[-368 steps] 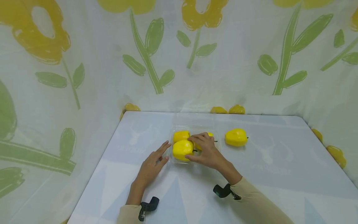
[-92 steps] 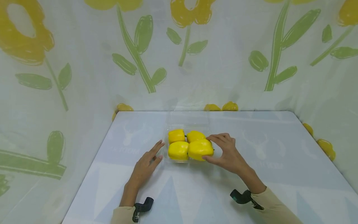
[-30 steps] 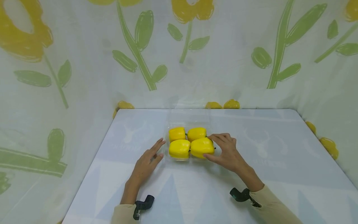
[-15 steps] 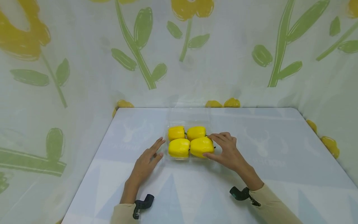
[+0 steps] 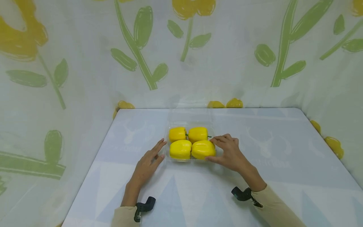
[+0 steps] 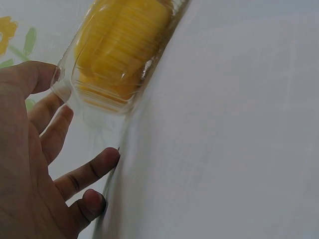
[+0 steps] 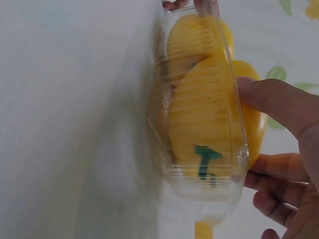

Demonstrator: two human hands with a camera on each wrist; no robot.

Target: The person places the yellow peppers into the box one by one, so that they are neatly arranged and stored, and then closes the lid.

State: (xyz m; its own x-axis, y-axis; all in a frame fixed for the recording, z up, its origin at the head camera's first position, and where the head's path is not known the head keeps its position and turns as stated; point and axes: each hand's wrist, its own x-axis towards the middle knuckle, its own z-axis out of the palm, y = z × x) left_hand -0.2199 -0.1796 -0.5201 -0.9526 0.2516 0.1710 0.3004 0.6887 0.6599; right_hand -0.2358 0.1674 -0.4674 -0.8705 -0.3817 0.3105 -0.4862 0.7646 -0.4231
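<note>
A clear plastic clamshell box (image 5: 190, 160) stands on the table with its lid raised at the back. Inside lie several yellow bell peppers, among them a back-left one (image 5: 177, 134), a back-right one (image 5: 198, 134) and a front-left one (image 5: 180, 149). The front-right bell pepper (image 5: 203, 149) sits between the thumb and fingers of my right hand (image 5: 230, 153); the right wrist view shows its green stem (image 7: 205, 159) through the box wall. My left hand (image 5: 147, 165) is at the box's left side, fingers fairly straight, with thumb and fingertips at the rim (image 6: 61, 79).
The pale, patterned table (image 5: 266, 170) extends to both sides and in front of the box. Behind it hangs a flower-printed cloth (image 5: 227, 69). Black wrist cameras, one on the left arm (image 5: 146, 205) and one on the right (image 5: 241, 194), stick out above the tabletop.
The bell pepper once lying right of the box is now in its front-right place, gripped by my right hand. Over the last second it settled slightly lower; my left hand stayed by the rim.
</note>
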